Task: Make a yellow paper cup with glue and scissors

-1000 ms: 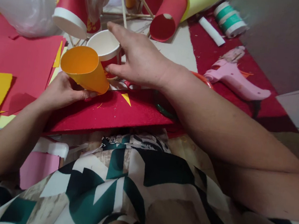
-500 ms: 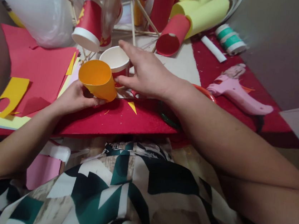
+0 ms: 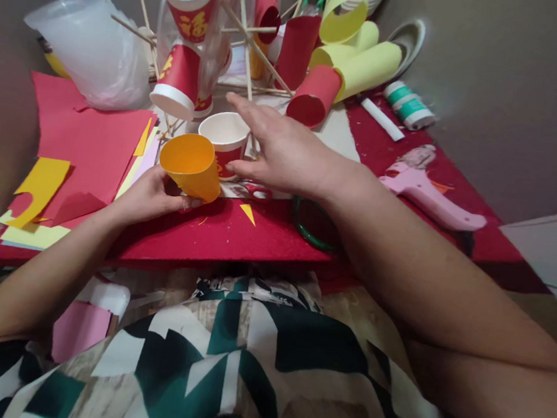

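Note:
My left hand [image 3: 152,194] is closed around an orange paper cup [image 3: 193,171], which tilts a little, its open mouth facing up. Right behind it, a red paper cup [image 3: 226,141] with a white rim and gold marking stands upright on the table. My right hand [image 3: 279,147] is at that cup's right side with thumb and fingers spread; the thumb overlaps the cup's wall, and I cannot tell whether it touches. A small yellow paper scrap [image 3: 248,214] lies in front, and red-handled scissors [image 3: 259,192] lie partly under my right hand.
Joined red paper cups [image 3: 177,77] and wooden sticks [image 3: 249,51] rise at the back. Red paper sheets [image 3: 89,147] and a plastic bag [image 3: 96,47] are at left. Paper tubes [image 3: 316,92], a pink glue gun [image 3: 436,193] and a green-handled tool [image 3: 313,233] are at right.
The view has shifted, so the table things appear lower and more of the stacked cups shows. My right fingers sit farther from the red cup's rim. My left hand keeps the orange cup.

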Available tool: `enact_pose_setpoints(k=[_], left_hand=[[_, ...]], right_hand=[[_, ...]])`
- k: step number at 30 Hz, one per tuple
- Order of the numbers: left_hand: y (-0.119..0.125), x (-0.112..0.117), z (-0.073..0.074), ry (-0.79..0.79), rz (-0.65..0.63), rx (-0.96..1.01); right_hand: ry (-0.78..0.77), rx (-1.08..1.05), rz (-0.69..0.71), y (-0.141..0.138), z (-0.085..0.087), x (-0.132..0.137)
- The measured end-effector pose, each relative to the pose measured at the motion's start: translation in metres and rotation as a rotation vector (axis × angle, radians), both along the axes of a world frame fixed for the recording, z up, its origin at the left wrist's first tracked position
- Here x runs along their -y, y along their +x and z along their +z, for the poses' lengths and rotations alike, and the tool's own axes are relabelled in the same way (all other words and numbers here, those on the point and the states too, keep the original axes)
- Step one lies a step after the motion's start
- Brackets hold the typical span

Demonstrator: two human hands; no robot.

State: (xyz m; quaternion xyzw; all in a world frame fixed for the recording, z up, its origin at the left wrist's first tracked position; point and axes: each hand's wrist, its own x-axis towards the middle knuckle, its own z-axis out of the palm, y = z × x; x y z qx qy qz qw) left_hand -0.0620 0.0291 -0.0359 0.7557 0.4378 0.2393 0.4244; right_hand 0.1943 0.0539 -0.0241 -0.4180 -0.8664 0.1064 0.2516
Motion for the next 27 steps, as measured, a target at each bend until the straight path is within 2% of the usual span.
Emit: enact_pose_setpoints(k=[4, 8, 11, 14, 20, 23, 27], left_hand=[[-0.003, -0.002, -0.003, 0.015, -0.037, 0.007], [-0.004, -0.003, -0.004, 0.054, -0.060, -0.003], [-0.004, -0.003, -0.005, 0.042, -0.061, 0.017], [-0.004, -0.002, -0.006, 0.035, -0.055, 0.036], [-0.002, 0.002, 0.000, 0.013, -0.052, 0.014], [-0.004, 0.003, 0.002, 0.004, -0.054, 0.103], [-0.012, -0.001, -0.003, 0.027, -0.012, 0.307]], right_hand=[[0.065, -0.008, -0.067, 0.002, 0.029, 0.027], [0.043, -0.014, 0.032, -0.004, 0.048, 0.046], [-0.009, 0.034, 0.077, -0.009, 0.048, 0.046], [-0.043, 0.067, 0.050, -0.014, 0.042, 0.039], [-0.026, 0.068, 0.041, -0.017, 0.036, 0.031], [-0.016, 0.073, 0.052, -0.017, 0.035, 0.031], [-0.004, 0.090, 0.054, -0.017, 0.033, 0.032]])
